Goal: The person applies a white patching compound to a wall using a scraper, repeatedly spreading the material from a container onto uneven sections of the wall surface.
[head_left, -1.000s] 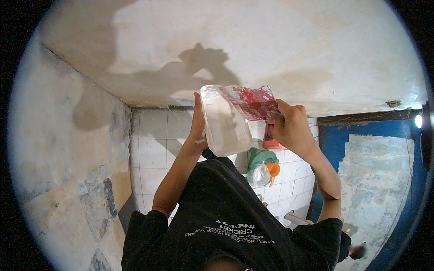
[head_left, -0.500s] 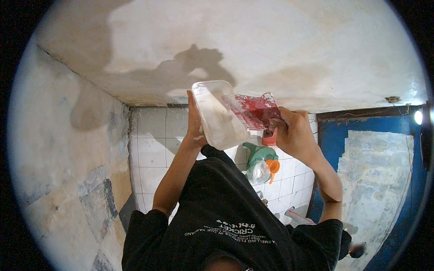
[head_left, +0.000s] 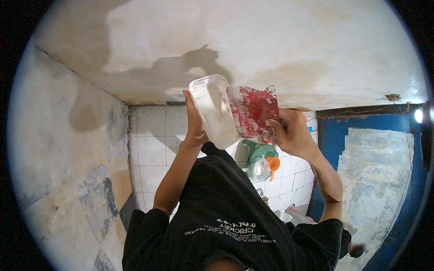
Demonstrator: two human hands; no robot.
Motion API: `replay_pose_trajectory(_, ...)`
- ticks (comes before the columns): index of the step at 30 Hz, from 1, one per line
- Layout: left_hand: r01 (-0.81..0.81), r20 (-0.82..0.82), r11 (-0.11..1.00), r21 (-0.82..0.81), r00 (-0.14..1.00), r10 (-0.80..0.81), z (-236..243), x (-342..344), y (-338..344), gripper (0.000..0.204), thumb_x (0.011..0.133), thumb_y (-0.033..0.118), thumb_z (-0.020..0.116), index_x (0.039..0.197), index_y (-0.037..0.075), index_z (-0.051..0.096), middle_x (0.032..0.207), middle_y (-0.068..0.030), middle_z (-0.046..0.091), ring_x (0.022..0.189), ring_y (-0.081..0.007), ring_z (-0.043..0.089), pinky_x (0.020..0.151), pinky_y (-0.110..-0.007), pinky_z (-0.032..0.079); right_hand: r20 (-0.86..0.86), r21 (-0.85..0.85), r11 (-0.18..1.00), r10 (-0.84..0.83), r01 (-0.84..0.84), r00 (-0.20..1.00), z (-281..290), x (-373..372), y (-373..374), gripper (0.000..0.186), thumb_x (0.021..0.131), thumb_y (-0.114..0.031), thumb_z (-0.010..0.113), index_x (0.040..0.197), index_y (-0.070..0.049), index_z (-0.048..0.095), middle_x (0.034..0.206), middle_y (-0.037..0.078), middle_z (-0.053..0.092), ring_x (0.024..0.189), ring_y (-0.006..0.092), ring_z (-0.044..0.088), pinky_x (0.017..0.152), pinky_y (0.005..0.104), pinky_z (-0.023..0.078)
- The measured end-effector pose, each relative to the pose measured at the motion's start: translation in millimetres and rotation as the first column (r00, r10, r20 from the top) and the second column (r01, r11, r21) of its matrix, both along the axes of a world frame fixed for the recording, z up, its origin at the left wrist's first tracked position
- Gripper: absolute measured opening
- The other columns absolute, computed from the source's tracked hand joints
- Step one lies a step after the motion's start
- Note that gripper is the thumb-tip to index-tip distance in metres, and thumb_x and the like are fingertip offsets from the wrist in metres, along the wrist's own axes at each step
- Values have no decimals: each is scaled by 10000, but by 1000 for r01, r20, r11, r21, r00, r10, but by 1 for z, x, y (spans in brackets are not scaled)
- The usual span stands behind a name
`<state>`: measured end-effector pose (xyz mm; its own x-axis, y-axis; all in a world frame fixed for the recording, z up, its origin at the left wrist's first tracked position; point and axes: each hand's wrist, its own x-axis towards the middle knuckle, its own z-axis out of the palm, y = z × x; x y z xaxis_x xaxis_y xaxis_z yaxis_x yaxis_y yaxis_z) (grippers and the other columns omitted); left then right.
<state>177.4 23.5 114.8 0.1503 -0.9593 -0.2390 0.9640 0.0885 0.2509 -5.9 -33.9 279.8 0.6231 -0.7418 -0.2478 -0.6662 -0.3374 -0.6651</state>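
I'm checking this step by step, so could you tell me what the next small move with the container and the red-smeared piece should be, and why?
Probably wipe or rinse the red-smeared piece in the right hand: red residue covers much of its face, while the clear container in the left hand looks clean. The two touch along one edge, so parting them slightly first seems wise.

The container [head_left: 216,110] sits centre frame, held up in front of the ceiling [head_left: 271,40], with the left hand [head_left: 194,119] against its left side. The pouch [head_left: 252,109] lies just right of the container, touching it, with the right hand [head_left: 291,133] gripping it from the right. Below the pouch, between the forearms, stands a jug [head_left: 260,160] against the tiled wall [head_left: 151,149]. The door [head_left: 375,180] is at far right. The shirt [head_left: 226,212] fills the near lower centre.
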Motion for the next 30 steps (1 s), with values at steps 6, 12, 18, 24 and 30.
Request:
replay_pose_trajectory(6, -1, -30, 1000, 17, 1000, 2, -2, -3, 3, 788, 913, 726, 220, 1332, 99, 449, 1158, -106, 590, 1026, -229, 618, 869, -393, 537, 189, 110, 987, -135, 115, 973, -8, 11, 5, 107, 919, -14, 520, 869, 27, 605, 658, 81, 629, 565, 105, 585, 514, 263, 449)
replay_pose_trajectory(12, 108, -135, 993, -51, 984, -114, -1, 1, 14, 769, 920, 704, 278, 1322, 73, 458, 1174, -117, 594, 1039, -243, 615, 896, -398, 528, 258, -417, 901, 245, -121, 935, -13, 3, -9, 257, 781, -12, 602, 1031, -13, 664, 993, 130, 706, 871, 301, 665, 787, 376, 518)
replay_pose_trajectory(18, 152, -117, 986, -72, 980, -160, -11, -7, 10, 738, 926, 675, 335, 1299, 54, 476, 1177, -108, 599, 1034, -238, 615, 903, -387, 524, 154, -624, 716, 505, -313, 849, -22, -5, -15, 316, 716, -86, 674, 1024, -14, 673, 1025, 157, 686, 892, 322, 653, 787, 385, 523)
replay_pose_trajectory(24, 191, 147, 981, -11, 971, -188, -1, 8, 10, 685, 934, 650, 364, 1257, 65, 515, 1133, -107, 606, 1000, -238, 620, 850, -388, 547, 14, -633, 613, 619, -473, 785, -13, -26, -30, 380, 670, -91, 694, 1038, -8, 653, 1011, 157, 674, 880, 333, 649, 748, 399, 534)
replay_pose_trajectory(30, 332, -68, 942, -43, 940, -334, 12, 16, 15, 710, 921, 675, 355, 1259, 73, 519, 1106, -120, 614, 906, -259, 647, 729, -436, 582, -48, -575, 573, 689, -584, 723, 4, -39, -30, 414, 655, -53, 671, 1065, -10, 639, 1036, 146, 663, 911, 336, 643, 771, 421, 542)
